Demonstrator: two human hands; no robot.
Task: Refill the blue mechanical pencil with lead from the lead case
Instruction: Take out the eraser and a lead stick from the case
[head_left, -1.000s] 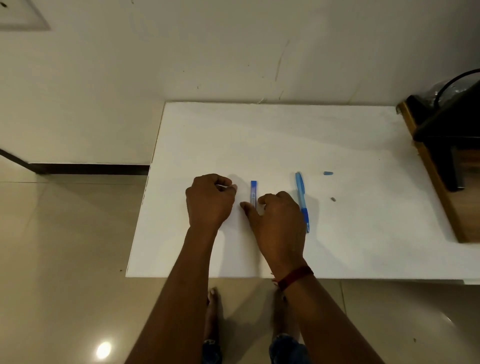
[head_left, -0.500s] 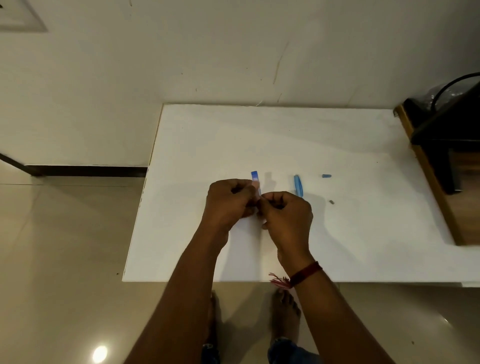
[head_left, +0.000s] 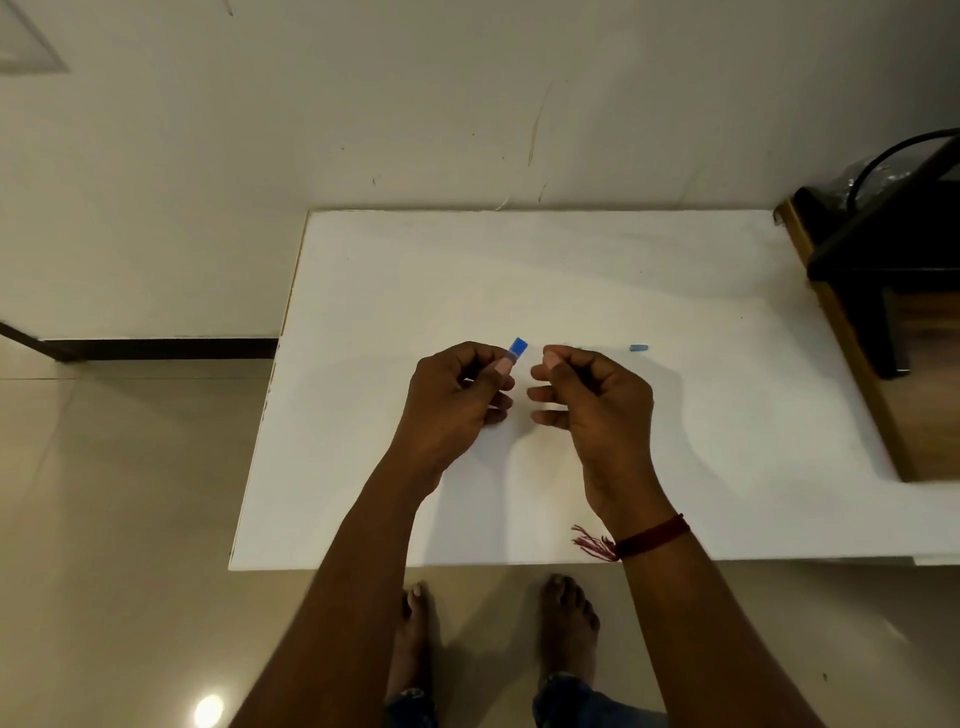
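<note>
My left hand holds the lead case above the white table. Only the case's blue upper end shows past my thumb and forefinger. My right hand hovers a little to the right of it and does not touch the case. Its thumb and forefinger are pinched together, the other fingers are curled, and I cannot make out anything between the fingertips. The blue mechanical pencil lies behind my right hand, hidden from view. A small blue cap rests on the table to the right.
A wooden unit with a dark object and a black cable on it borders the table's right side. The wall runs along the far edge. Tiled floor and my bare feet lie below the near edge.
Both hands lifted the lead case off the table and met on it. Now the right hand has pulled away to the right, and the left hand alone keeps the case.
</note>
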